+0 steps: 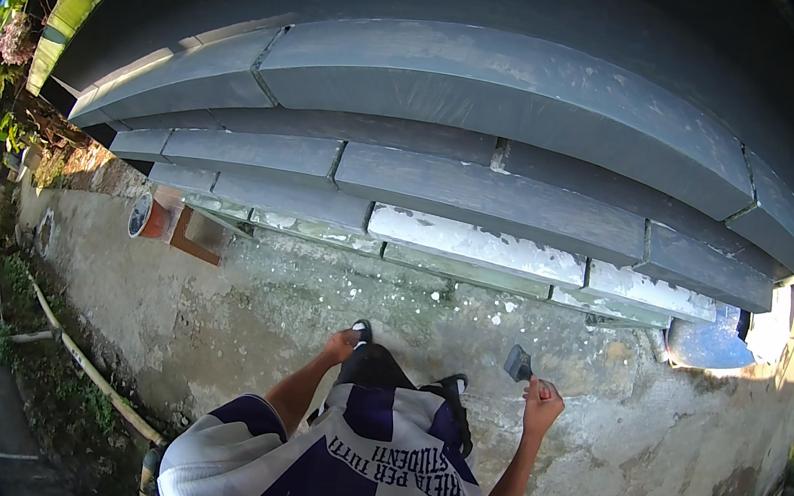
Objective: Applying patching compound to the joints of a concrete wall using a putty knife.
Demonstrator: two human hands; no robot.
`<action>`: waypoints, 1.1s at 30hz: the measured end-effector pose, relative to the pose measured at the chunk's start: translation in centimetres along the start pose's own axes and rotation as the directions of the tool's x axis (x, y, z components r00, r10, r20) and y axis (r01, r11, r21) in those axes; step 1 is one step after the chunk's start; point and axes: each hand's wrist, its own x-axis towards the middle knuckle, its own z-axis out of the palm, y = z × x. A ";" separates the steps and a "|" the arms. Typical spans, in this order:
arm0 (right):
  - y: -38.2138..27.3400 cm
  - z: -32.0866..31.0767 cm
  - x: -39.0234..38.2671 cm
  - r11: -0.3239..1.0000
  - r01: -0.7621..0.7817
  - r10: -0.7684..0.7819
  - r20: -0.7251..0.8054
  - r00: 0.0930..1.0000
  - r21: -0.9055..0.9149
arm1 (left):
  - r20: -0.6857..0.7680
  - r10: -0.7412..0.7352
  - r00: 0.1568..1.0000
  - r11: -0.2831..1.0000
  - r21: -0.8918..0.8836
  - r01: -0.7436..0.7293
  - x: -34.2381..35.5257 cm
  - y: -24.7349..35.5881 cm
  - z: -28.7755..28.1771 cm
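Note:
My right hand is closed around the handle of a flat paintbrush, its dark, wide bristles pointing away from me over the concrete floor. The brush is apart from the wall. My left hand hangs beside my left leg, near my dark shoe; its fingers are too small to make out. Ahead of me rises a stepped wall of long grey-painted boards or blocks. Low on it, a pale strip shows patchy white with grey along its upper edge.
White flecks dot the stained concrete floor along the wall's foot. A reddish bucket and a brown frame-like piece stand at the left. A blue-and-white object lies at the right. Bamboo poles edge the planted ground.

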 end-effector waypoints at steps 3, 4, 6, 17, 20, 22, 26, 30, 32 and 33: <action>-4.3 3.7 1.9 0.959 0.219 -0.231 -0.047 0.972 -0.178 | -0.187 -0.199 0.962 0.958 -0.244 0.151 -2.2 -4.2 -2.7; -5.8 5.5 2.4 0.909 0.362 -0.384 -0.079 0.920 -0.209 | -0.297 -0.266 0.917 0.895 -0.431 0.120 -3.0 -6.3 -3.0; -9.7 8.6 2.5 0.943 0.308 -0.312 -0.012 0.950 -0.130 | -0.309 -0.322 0.895 0.858 -0.494 0.139 -4.0 -9.4 -3.2; -17.9 26.2 5.5 0.614 0.696 -0.702 0.146 0.697 -0.372 | -0.168 -0.588 0.791 0.504 -0.841 0.197 -2.0 -19.9 -10.1; -18.4 31.0 6.1 0.419 0.704 -0.689 0.304 0.658 -0.573 | -0.208 -0.523 0.827 0.652 -0.723 0.230 -0.9 -20.8 -12.6; -18.4 33.5 7.0 0.345 0.732 -0.635 0.428 0.643 -0.588 | -0.174 -0.441 0.880 0.666 -0.721 0.191 -0.2 -20.8 -14.5; -17.9 39.3 6.9 0.389 0.673 -0.607 0.375 0.701 -0.629 | -0.175 -0.427 0.887 0.644 -0.747 0.162 0.7 -22.1 -17.1; -20.5 42.4 5.4 0.563 0.486 -0.475 0.219 0.852 -0.669 | -0.194 -0.429 0.882 0.685 -0.707 0.177 0.6 -21.2 -17.7; -20.7 43.5 5.8 0.636 0.377 -0.395 0.135 0.909 -0.673 | -0.219 -0.459 0.861 0.627 -0.766 0.140 0.6 -21.8 -17.3; -20.7 44.3 5.9 0.645 0.373 -0.363 0.162 0.917 -0.667 | -0.211 -0.452 0.867 0.582 -0.806 0.107 0.5 -22.2 -16.6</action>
